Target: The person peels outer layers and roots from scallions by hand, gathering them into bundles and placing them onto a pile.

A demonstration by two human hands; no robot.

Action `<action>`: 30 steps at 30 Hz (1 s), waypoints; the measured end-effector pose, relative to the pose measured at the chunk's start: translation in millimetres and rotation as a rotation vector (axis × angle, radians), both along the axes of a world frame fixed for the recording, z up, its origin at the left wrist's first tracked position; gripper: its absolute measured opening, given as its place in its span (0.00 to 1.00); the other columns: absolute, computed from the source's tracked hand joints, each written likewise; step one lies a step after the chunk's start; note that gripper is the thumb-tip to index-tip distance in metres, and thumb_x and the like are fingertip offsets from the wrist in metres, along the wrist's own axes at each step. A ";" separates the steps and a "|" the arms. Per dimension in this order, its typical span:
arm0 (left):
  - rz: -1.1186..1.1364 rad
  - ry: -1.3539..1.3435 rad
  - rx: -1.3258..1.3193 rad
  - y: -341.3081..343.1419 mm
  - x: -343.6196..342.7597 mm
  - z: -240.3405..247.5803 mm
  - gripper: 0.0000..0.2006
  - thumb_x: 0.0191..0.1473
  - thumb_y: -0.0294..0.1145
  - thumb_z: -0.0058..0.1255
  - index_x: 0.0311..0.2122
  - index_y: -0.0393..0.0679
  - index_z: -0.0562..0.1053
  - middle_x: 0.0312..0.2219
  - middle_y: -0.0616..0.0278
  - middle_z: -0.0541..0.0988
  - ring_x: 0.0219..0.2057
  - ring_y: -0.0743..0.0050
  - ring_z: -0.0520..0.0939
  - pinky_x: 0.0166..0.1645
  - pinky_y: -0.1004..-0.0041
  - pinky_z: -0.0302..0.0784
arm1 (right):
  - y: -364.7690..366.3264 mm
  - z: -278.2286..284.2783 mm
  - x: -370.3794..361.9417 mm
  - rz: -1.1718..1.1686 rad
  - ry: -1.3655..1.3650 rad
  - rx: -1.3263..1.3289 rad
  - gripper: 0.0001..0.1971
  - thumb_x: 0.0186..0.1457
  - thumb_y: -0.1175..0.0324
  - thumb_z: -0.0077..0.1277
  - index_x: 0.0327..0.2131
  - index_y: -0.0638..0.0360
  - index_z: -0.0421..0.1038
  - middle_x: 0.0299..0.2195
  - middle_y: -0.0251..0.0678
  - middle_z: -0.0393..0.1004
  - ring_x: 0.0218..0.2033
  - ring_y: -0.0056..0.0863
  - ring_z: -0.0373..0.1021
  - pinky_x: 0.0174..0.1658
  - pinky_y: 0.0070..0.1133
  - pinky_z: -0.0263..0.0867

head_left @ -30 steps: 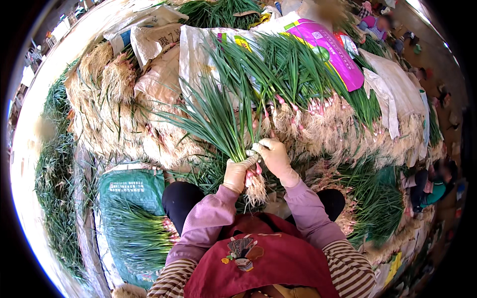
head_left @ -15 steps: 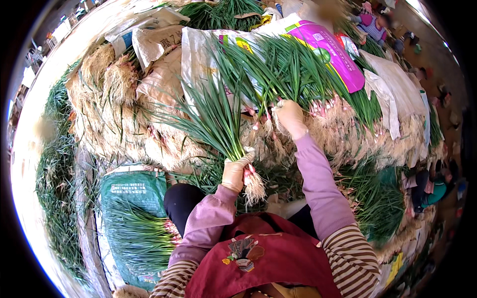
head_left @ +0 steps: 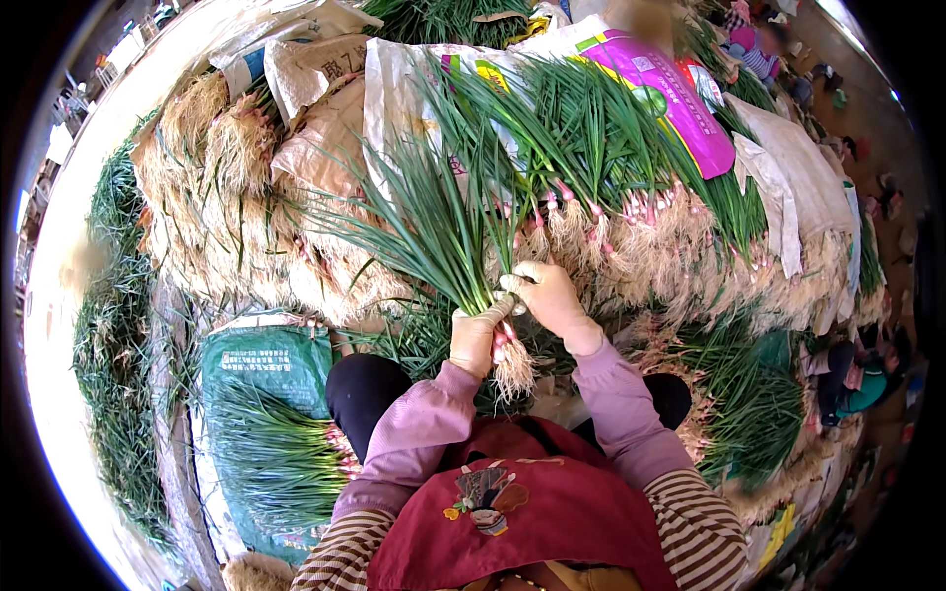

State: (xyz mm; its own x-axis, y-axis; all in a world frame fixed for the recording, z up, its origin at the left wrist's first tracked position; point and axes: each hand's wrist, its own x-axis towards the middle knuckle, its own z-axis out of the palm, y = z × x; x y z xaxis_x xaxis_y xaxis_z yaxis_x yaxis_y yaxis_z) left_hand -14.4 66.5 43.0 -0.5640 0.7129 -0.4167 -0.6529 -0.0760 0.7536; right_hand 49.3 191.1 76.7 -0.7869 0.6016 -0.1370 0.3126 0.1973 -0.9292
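My left hand, gloved in pale cream, is wrapped round a bunch of spring onions just above their pinkish bulbs. The green leaves fan up and away, and the tangled pale roots hang below the fist. Touching the bunch from the other side, my right hand, gloved alike, pinches spring onion stalks against it; how many is hidden by the fingers. Beyond both hands lies a heap of loose spring onions, roots toward me.
A green sack at the left carries a sorted pile of spring onions. Brown and white sacks and a purple sack cover parts of the far heap. More greens lie at the right. Other people sit at the far right.
My right hand has come back from the far heap to the bunch, bringing spring onion stalks in its fingers. My left hand keeps its hold and has shifted slightly right.
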 end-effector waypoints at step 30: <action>-0.142 -0.010 -0.013 4.1 4.9 2.7 0.07 0.51 0.30 0.56 0.31 0.39 0.73 0.12 0.62 0.73 0.06 0.83 0.67 0.08 0.82 0.56 | 19.4 13.1 9.6 0.081 -0.062 -0.276 0.08 0.55 0.72 0.47 0.28 0.67 0.74 0.22 0.35 0.75 0.19 0.16 0.65 0.22 0.18 0.61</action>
